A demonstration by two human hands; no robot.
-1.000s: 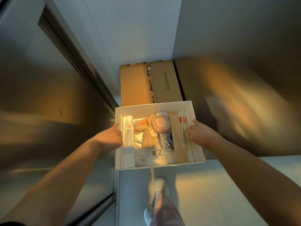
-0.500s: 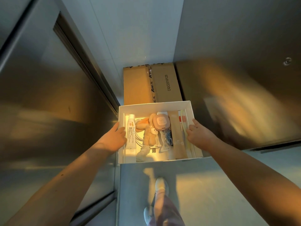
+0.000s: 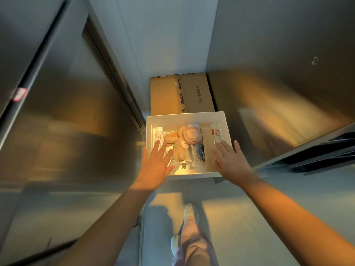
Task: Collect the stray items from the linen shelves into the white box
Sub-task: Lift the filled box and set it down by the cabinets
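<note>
Both hands are spread flat, fingers straight, gripping nothing. The left hand (image 3: 155,167) lies over the near-left corner of the white box (image 3: 184,117) and the right hand (image 3: 232,162) over its near-right edge; contact is unclear. Inside lie a fuzzy plush rabbit (image 3: 180,149), a smooth white tube (image 3: 159,133), a rounded pink case (image 3: 192,135) and a toothbrush (image 3: 217,133). Just behind it is a brown cardboard carton (image 3: 194,93).

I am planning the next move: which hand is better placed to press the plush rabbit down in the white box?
Probably the left hand: its open fingers reach right beside the plush rabbit. The right hand, also open, is over the toothbrush side of the white box.
</note>
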